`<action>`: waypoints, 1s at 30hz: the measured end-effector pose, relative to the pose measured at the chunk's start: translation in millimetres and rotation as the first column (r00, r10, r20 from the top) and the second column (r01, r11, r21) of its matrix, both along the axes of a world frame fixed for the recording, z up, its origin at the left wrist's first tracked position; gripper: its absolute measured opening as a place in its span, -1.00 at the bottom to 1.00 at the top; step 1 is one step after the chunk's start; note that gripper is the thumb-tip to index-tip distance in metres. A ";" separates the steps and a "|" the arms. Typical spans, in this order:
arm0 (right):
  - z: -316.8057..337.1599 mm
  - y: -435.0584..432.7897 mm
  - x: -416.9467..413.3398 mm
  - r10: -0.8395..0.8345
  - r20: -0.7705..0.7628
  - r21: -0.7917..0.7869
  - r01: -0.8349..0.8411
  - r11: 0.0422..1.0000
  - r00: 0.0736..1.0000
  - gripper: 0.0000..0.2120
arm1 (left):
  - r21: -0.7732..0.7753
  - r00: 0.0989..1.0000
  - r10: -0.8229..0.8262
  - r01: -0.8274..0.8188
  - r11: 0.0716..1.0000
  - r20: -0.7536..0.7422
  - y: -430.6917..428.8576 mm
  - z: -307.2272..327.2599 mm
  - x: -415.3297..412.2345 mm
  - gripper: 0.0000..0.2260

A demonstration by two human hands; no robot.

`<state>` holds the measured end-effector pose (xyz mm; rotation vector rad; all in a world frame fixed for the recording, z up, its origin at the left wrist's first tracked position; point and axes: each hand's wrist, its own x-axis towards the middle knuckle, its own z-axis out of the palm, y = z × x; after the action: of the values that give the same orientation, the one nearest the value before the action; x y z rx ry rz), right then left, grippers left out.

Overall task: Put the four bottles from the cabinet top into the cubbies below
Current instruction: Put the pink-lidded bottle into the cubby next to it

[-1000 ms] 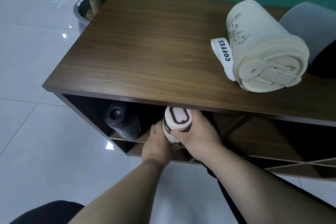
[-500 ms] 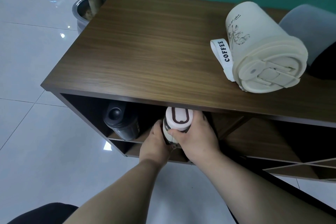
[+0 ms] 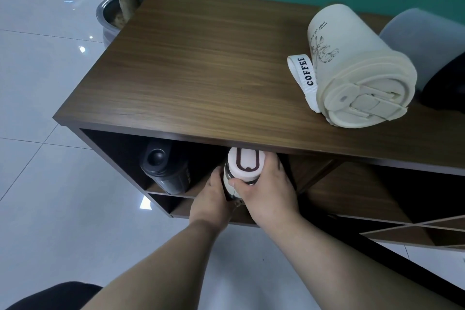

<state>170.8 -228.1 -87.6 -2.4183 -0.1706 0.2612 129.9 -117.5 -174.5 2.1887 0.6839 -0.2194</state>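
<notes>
Head view: both hands, left hand [image 3: 214, 199] and right hand [image 3: 266, 196], wrap a pink-capped bottle [image 3: 242, 167] at a cubby mouth beside a stowed black bottle [image 3: 163, 171]. A cream bottle [image 3: 357, 68] lies on the cabinet top [image 3: 201, 70]. Next, likely push in, then release.

The pale-capped bottle [image 3: 242, 171] shows only its cap and upper body; both hands and the cabinet top [image 3: 201, 70] hide the rest, so its footing in the cubby cannot be determined. The black bottle [image 3: 164, 171] is partly lost in shadow. The grey bottle [image 3: 422, 43] is cut by the right frame edge and partly covered by the cream bottle [image 3: 357, 68].
</notes>
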 end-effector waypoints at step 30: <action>105.4 -78.1 -79.8 -0.077 0.251 0.294 0.000 0.956 0.965 -0.51 | -0.213 0.974 -0.084 0.129 0.968 0.209 -21.5 156.6 -68.5 -0.73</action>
<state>91.0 -306.2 17.8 -2.1496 -0.2603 -0.0971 61.4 -138.9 -17.9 1.9970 0.4079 -0.1243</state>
